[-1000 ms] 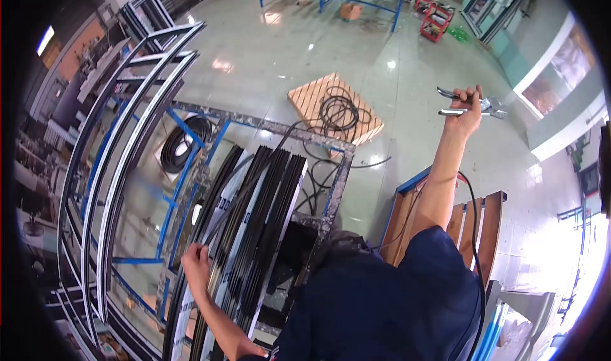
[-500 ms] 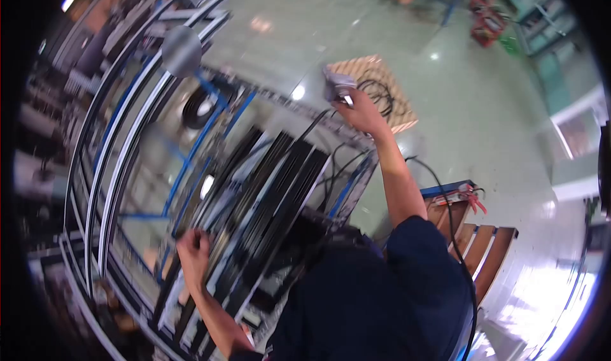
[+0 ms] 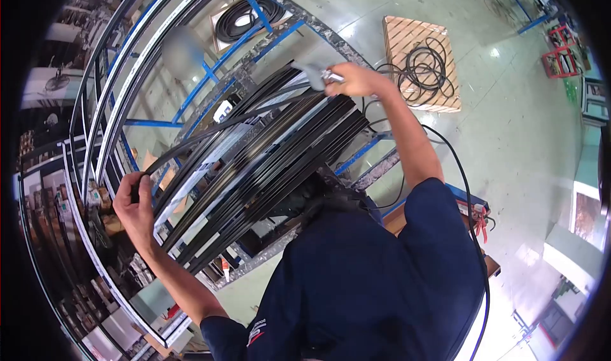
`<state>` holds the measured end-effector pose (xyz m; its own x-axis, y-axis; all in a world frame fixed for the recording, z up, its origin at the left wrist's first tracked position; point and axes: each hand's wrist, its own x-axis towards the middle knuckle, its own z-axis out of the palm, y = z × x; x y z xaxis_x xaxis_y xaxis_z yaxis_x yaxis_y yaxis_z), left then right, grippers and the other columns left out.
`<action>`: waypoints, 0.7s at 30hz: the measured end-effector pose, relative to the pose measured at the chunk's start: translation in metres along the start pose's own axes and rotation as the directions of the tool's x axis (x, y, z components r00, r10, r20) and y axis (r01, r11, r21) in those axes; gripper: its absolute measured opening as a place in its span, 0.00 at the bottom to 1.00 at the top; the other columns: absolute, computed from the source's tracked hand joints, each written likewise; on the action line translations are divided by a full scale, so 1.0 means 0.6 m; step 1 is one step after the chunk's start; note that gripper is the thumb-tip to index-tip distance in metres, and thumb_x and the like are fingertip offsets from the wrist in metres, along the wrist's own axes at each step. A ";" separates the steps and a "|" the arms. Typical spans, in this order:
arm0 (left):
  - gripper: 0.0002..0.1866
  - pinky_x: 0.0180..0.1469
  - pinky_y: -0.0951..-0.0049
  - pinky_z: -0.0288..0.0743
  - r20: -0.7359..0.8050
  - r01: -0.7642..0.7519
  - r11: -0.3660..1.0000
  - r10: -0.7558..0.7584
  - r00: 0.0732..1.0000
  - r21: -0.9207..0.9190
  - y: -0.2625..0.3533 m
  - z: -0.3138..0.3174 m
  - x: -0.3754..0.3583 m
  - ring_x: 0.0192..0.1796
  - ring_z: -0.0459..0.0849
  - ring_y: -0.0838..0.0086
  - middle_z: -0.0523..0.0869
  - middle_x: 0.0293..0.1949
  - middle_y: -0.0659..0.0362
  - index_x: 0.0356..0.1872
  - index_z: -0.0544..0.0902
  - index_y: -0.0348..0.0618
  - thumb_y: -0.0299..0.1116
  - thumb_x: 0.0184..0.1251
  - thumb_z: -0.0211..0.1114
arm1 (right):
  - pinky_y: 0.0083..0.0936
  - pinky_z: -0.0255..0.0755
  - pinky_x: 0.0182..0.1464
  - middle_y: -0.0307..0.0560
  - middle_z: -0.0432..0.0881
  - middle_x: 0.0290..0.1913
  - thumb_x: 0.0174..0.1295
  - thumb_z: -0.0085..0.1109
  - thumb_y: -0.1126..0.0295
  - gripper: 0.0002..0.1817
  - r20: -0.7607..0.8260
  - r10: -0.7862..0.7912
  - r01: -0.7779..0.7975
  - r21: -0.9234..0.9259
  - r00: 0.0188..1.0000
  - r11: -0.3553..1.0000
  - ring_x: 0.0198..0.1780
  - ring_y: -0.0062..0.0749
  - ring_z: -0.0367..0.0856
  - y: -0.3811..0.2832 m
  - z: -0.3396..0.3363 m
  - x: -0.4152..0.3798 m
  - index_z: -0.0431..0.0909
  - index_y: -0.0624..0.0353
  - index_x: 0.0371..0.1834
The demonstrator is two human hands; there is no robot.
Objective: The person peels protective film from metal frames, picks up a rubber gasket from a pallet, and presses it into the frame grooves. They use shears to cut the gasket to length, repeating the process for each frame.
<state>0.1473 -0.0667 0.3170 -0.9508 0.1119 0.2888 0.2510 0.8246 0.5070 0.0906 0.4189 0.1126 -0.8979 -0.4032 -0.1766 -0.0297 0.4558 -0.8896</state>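
A long black strip [image 3: 219, 127] runs in a slight curve above a stack of dark profiles [image 3: 254, 170]. My left hand [image 3: 135, 198] pinches the strip near its left end. At the strip's far end, my right hand [image 3: 359, 81] is closed on a grey hand tool [image 3: 310, 76] with a shiny metal handle; its exact kind cannot be made out. The tool's grey head overlaps the strip in this view, over the upper ends of the profiles.
The stack lies on a blue-framed rack [image 3: 331, 36]. Curved metal frames [image 3: 121, 106] stand at left. A boxed black coil [image 3: 245, 17] and a striped carton [image 3: 414, 33] with loose cable lie beyond. A black hose [image 3: 468, 189] passes my right arm.
My right hand has swung with the grey tool from beside the carton to the profile stack. My left hand has moved outward left, and the strip now spans both hands.
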 end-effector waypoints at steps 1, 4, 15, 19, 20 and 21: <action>0.05 0.35 0.80 0.66 -0.017 0.039 0.999 -0.039 0.999 -0.015 -0.023 -0.006 -0.006 0.33 0.72 0.84 0.79 0.28 0.65 0.40 0.83 0.35 0.27 0.70 0.66 | 0.39 0.73 0.50 0.54 0.83 0.37 0.59 0.64 0.59 0.19 0.019 0.023 -0.022 -0.051 1.000 0.998 0.42 0.44 0.80 0.020 -0.019 -0.002 0.79 0.64 0.44; 0.06 0.34 0.79 0.63 -0.110 0.125 0.992 -0.120 0.987 0.033 -0.057 -0.038 -0.026 0.32 0.68 0.83 0.75 0.28 0.67 0.37 0.80 0.33 0.26 0.70 0.65 | 0.39 0.73 0.54 0.56 0.83 0.44 0.58 0.67 0.54 0.25 0.049 0.042 -0.030 -0.222 0.998 0.975 0.49 0.46 0.80 0.058 -0.049 0.007 0.80 0.65 0.48; 0.08 0.39 0.79 0.62 -0.089 -0.187 0.982 0.187 0.978 0.001 -0.033 -0.210 -0.057 0.35 0.70 0.80 0.77 0.32 0.63 0.38 0.80 0.33 0.30 0.72 0.63 | 0.48 0.74 0.40 0.55 0.79 0.33 0.50 0.69 0.68 0.11 -0.734 -0.392 -0.005 -0.474 0.554 0.881 0.39 0.58 0.80 -0.036 0.018 0.012 0.77 0.56 0.33; 0.13 0.36 0.77 0.63 -0.032 -0.305 0.950 0.308 0.951 0.067 -0.026 -0.240 -0.085 0.34 0.72 0.79 0.80 0.31 0.59 0.42 0.83 0.29 0.33 0.72 0.63 | 0.44 0.74 0.35 0.55 0.78 0.31 0.49 0.65 0.76 0.09 -0.774 -0.631 -0.098 -0.633 0.052 0.768 0.33 0.57 0.79 -0.173 -0.099 -0.041 0.77 0.57 0.34; 0.13 0.36 0.76 0.64 -0.010 -0.345 0.939 0.345 0.938 0.012 -0.025 -0.249 -0.092 0.33 0.73 0.78 0.81 0.32 0.58 0.43 0.83 0.29 0.33 0.72 0.63 | 0.42 0.74 0.35 0.55 0.79 0.30 0.50 0.66 0.76 0.09 -0.711 -0.699 -0.165 -0.682 -0.075 0.712 0.32 0.56 0.79 -0.216 -0.129 -0.058 0.77 0.59 0.34; 0.14 0.36 0.76 0.65 0.011 -0.380 0.924 0.381 0.924 -0.042 -0.025 -0.260 -0.101 0.33 0.73 0.78 0.82 0.32 0.57 0.44 0.84 0.28 0.33 0.73 0.63 | 0.40 0.74 0.34 0.54 0.79 0.30 0.51 0.66 0.75 0.09 -0.695 -0.691 -0.167 -0.671 -0.200 0.723 0.31 0.55 0.80 -0.269 -0.153 -0.076 0.78 0.59 0.34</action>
<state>0.2294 -0.1723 0.4187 -0.7853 0.4238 0.4513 0.6013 0.6957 0.3930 0.0961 0.4365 0.3025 -0.1052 0.3172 0.9425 -0.1663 0.9288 -0.3312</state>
